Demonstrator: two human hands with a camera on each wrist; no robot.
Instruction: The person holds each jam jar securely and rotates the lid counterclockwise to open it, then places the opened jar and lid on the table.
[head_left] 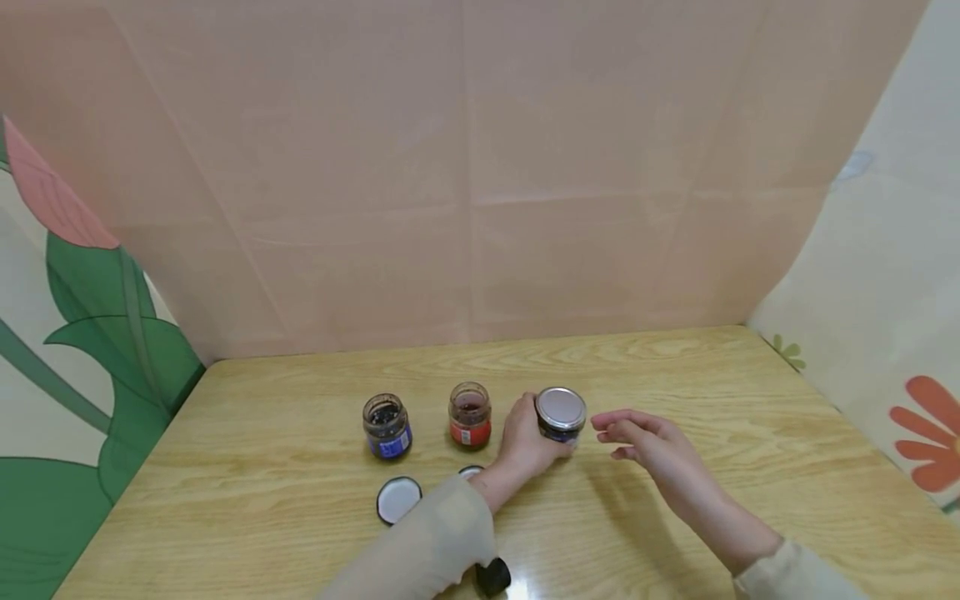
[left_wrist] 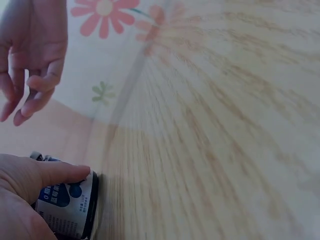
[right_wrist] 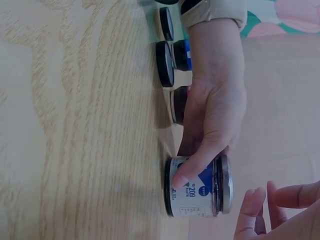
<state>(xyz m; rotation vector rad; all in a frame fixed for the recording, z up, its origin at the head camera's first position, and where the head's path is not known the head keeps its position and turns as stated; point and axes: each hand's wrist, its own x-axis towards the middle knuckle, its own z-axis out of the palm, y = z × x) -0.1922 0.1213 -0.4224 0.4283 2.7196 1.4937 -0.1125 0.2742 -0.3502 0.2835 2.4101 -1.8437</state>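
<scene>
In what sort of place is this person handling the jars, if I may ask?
Probably an indoor room with a simple work corner, though its exact use is unclear: there is a wood-grain table, a plain pinkish sheet behind it, and flower-decorated walls at both sides.

On camera I see a wood-grain table (head_left: 270, 508), glossy toward its near edge, glass jars (head_left: 470, 419), a shiny metallic lid (head_left: 562, 408)
</scene>
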